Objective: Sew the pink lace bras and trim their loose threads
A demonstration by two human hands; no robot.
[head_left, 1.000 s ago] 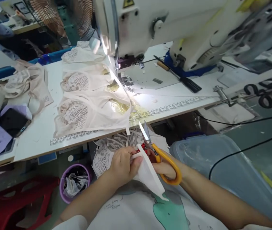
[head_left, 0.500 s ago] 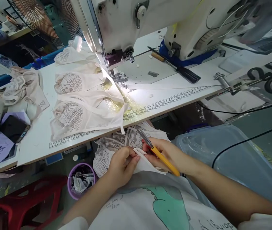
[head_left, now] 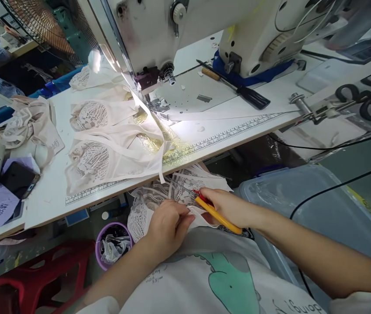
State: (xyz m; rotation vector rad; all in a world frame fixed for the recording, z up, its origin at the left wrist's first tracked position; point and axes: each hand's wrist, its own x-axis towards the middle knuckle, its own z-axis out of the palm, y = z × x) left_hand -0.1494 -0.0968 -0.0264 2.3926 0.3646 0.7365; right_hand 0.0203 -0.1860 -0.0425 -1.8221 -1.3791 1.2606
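Observation:
Over my lap, my left hand pinches the edge of a white lace bra between thumb and fingers. My right hand is closed around scissors with a yellow handle and a bit of red near the pivot. Their thin blades point up and left over the lace, just above my left hand. Part of the bra's white cloth lies under the right hand, whose lower fingers are mostly hidden. More pale lace bras lie on the sewing table, one strap hanging over its front edge.
A sewing machine with its lamp lit stands over the table. Behind its needle lie a black-handled screwdriver and a wooden-handled tool. A phone rests at left. Below are a purple bin, red stool and clear plastic tub.
My right hand has turned the scissors, so the blades now lie flatter and reach further left. It has moved slightly away from the left hand, which keeps its pinch. The view has shifted slightly.

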